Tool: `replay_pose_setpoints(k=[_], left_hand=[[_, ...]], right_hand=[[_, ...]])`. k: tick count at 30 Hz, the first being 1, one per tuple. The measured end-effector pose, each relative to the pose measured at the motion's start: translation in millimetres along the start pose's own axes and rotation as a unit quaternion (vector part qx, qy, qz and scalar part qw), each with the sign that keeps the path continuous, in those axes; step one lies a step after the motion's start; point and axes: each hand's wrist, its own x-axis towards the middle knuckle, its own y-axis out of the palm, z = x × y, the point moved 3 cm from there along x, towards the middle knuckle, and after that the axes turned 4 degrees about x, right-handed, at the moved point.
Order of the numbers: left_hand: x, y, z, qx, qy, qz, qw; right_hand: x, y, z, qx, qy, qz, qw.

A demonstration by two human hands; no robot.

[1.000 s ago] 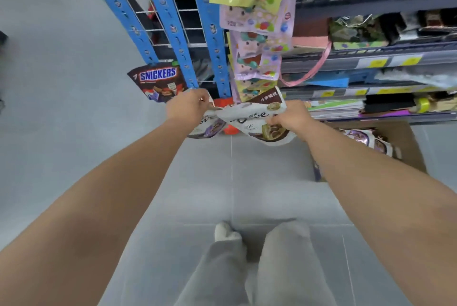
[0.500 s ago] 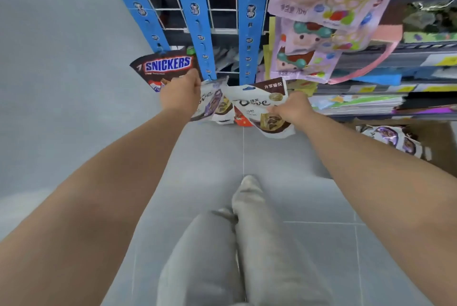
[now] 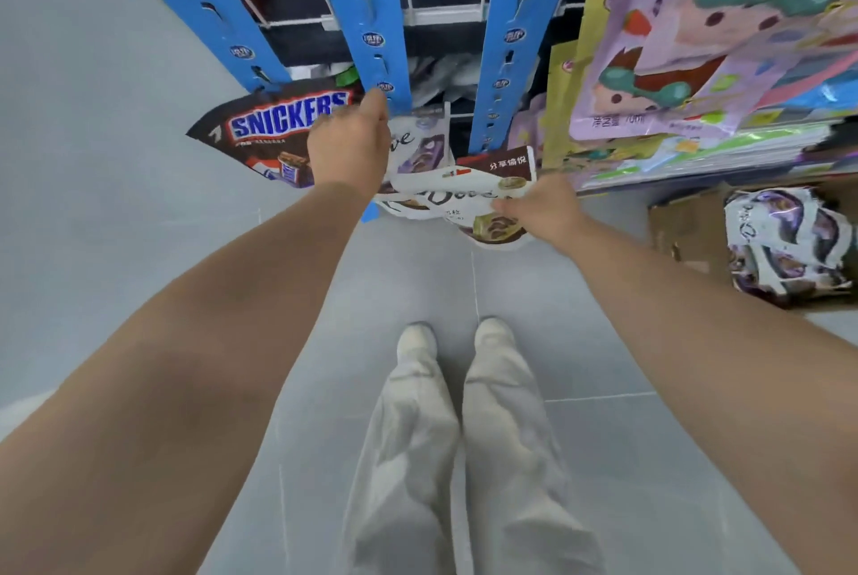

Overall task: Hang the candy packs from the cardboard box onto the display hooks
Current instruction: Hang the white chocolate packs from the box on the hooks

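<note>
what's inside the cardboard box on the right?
Crumpled purple-and-white candy packs fill the cardboard box. Anything beneath them, and the box floor, is covered.

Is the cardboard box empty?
No, purple-and-white packs lie in the box.

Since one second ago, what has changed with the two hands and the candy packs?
The left hand raised its purple candy pack to the lower end of the middle blue strip. The shoes came side by side. Unchanged: the right hand grips the white and brown pack, the Snickers bag hangs at the left, and the cardboard box stands at the right.
</note>
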Motion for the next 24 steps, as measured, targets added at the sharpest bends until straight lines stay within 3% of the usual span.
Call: replay_pose_setpoints(k=[4, 8, 12, 17, 21, 24], left_hand=[[11.6, 12.4, 5.5, -0.099, -0.078, -0.057, 0.990], [20.3, 21.3, 5.3, -0.230, -0.193, -0.070, 0.951], [23.9, 25.4, 0.2, -0.308, -0.244, -0.084, 0.916], [21.6, 28.3, -7.3, -0.331, -0.240, -0.071, 0.910], [23.7, 21.7, -6.8, -0.285, -0.245, -0.071, 0.924], [26.8, 17.4, -7.4, -0.286, -0.290, -0.023, 0.913]], right_hand=[[11.8, 13.7, -1.9, 0.036, -0.004, -0.004, 0.999], [17.7, 19.4, -0.5, 0.038, -0.024, 0.000, 0.999], [19.2, 19.1, -1.1, 0.043, -0.031, -0.001, 0.999], [18.2, 15.1, -0.6, 0.040, -0.045, 0.002, 0.998], [17.9, 11.1, 1.3, 0.033, -0.041, 0.008, 0.999], [18.8, 10.1, 3.3, 0.027, -0.044, 0.016, 0.999]])
